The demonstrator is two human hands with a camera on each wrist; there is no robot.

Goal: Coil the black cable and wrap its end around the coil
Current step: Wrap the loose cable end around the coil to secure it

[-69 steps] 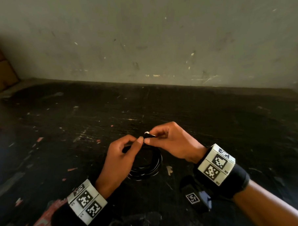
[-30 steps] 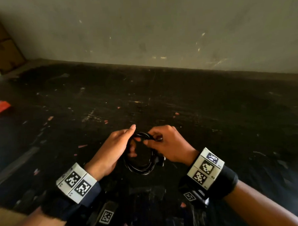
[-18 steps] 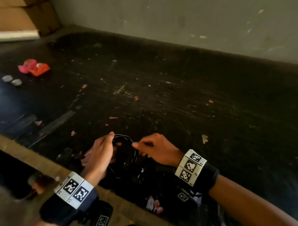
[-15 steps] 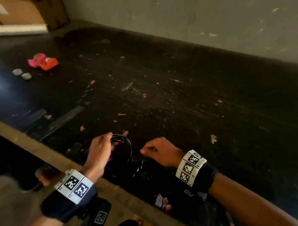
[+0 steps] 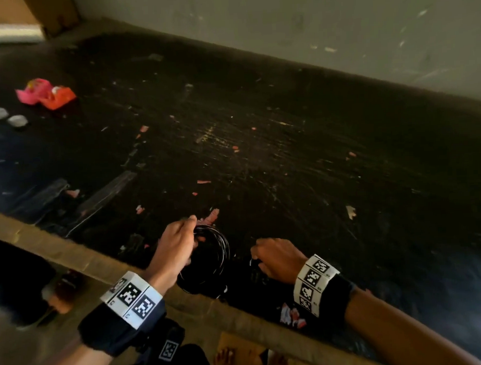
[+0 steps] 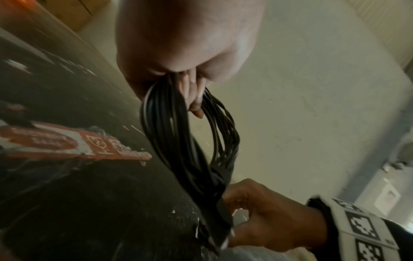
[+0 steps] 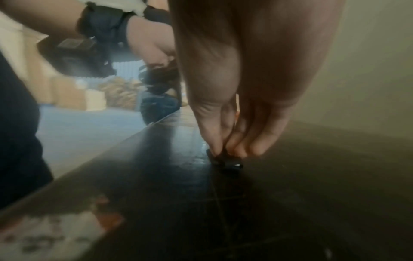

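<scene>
The left hand (image 5: 176,248) grips the top of the coiled black cable (image 5: 212,255), which hangs upright over the near edge of the dark table (image 5: 287,152). Just beside it, the right hand (image 5: 278,259) pinches the cable's end (image 7: 223,159) low against the tabletop.

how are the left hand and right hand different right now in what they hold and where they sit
The left hand grips the black cable coil by its top, lifted above the table edge; the right hand pinches only the cable's end, low against the black table. The left hand's fingers curl through the loops; the right hand's fingertips point down. Both wear marker wristbands.
</scene>
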